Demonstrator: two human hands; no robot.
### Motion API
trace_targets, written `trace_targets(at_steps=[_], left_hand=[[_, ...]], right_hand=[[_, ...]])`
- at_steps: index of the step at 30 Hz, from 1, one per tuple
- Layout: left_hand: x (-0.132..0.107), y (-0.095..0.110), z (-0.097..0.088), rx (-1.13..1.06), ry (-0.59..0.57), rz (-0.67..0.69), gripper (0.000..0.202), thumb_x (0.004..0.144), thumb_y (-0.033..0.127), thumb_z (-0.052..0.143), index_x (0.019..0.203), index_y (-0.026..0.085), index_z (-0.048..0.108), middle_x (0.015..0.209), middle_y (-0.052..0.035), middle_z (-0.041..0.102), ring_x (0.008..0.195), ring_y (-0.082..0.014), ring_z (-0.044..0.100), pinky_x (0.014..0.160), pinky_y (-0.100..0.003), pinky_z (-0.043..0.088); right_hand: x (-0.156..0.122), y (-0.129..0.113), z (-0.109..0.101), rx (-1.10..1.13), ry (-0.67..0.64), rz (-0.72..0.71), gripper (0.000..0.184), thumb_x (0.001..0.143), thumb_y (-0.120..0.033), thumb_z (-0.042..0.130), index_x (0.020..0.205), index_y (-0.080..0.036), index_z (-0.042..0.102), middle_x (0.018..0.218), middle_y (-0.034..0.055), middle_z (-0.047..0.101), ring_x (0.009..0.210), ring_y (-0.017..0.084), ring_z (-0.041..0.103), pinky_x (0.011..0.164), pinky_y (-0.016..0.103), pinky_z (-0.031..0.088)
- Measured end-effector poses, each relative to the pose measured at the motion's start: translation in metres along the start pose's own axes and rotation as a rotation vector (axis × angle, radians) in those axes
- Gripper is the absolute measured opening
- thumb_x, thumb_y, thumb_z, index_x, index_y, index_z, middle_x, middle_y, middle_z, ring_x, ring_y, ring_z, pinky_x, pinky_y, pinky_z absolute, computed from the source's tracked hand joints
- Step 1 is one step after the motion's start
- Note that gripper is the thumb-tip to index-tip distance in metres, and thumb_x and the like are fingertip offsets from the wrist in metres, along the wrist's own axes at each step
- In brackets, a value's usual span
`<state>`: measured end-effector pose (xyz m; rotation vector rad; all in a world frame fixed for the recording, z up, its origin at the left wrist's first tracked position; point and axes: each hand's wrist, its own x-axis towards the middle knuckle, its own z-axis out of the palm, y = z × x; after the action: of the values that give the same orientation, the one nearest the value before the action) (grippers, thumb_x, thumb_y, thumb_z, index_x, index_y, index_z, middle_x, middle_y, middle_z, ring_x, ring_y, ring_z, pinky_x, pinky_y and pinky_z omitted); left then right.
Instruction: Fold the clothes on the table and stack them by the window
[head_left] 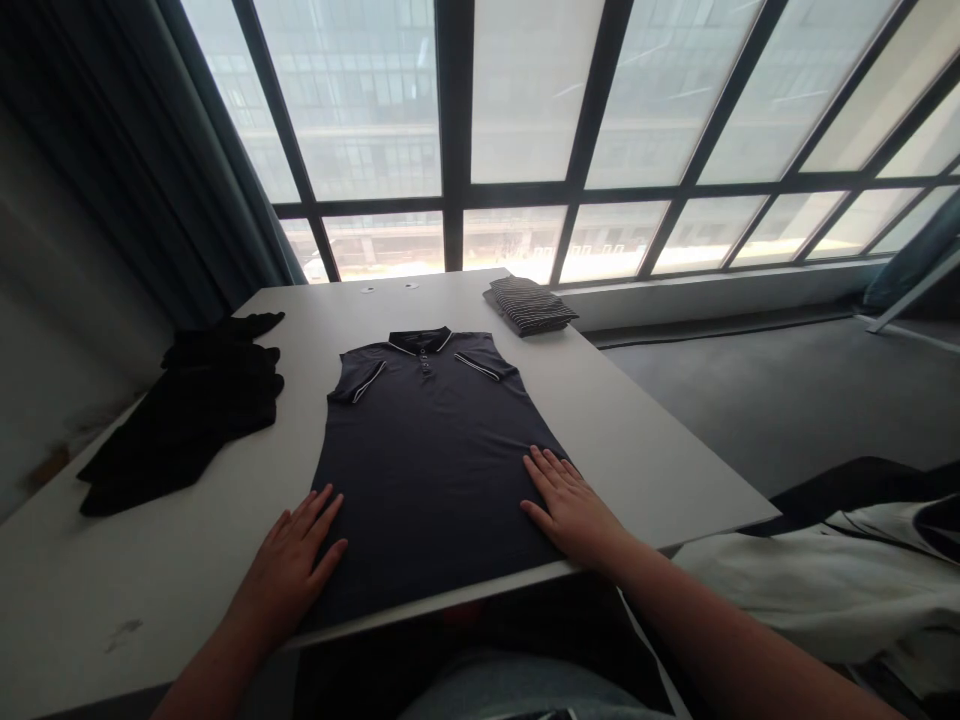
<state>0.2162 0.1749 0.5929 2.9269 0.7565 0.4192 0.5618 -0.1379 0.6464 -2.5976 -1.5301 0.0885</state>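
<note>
A dark grey polo shirt [435, 470] lies spread front side up on the white table [637, 450], its collar toward the window and its hem along the near edge. Both short sleeves, trimmed with white lines, are folded inward over the chest. My left hand [296, 555] rests flat on the shirt's lower left side, fingers spread. On the lower right side lies my right hand [566, 505], palm down with the fingers stretched out. Neither hand grips the cloth.
At the left of the table is a heap of black clothing [202, 410]. A folded striped garment [531, 305] sits at the far right corner. Light-coloured clothes [825, 590] lie beyond the table's right edge. A large window and a dark curtain [217, 150] stand behind.
</note>
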Motion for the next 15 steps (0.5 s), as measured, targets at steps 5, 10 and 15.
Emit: trace_targets(at_steps=[5,10,15], left_hand=[[0.001,-0.002,-0.001,-0.009,0.032,-0.007,0.061,0.103,0.053,0.043,0.155,0.026,0.058,0.165,-0.0093,0.051,0.15,-0.0328,0.051,0.124,-0.057,0.042],[0.0,-0.003,-0.002,-0.026,0.093,-0.059,0.06,0.102,0.054,0.043,0.148,0.023,0.065,0.161,-0.0106,0.055,0.147,-0.0346,0.054,0.121,-0.055,0.047],[-0.015,-0.017,0.003,-0.044,0.078,-0.027,0.06,0.103,0.055,0.043,0.152,0.025,0.061,0.163,-0.0086,0.053,0.147,-0.033,0.054,0.122,-0.055,0.047]], right_hand=[[-0.005,-0.002,-0.002,0.015,0.003,-0.036,0.075,0.105,-0.064,0.042,0.17,-0.029,0.032,0.177,0.0035,0.015,0.165,0.027,0.015,0.135,0.052,0.021],[-0.009,-0.003,-0.002,0.031,-0.013,-0.031,0.075,0.104,-0.065,0.043,0.17,-0.031,0.033,0.177,0.0025,0.014,0.165,0.028,0.016,0.135,0.053,0.022],[0.003,0.0,-0.008,0.029,-0.013,-0.011,0.081,0.103,-0.068,0.04,0.17,-0.022,0.035,0.176,0.0094,0.022,0.164,0.029,0.022,0.133,0.05,0.027]])
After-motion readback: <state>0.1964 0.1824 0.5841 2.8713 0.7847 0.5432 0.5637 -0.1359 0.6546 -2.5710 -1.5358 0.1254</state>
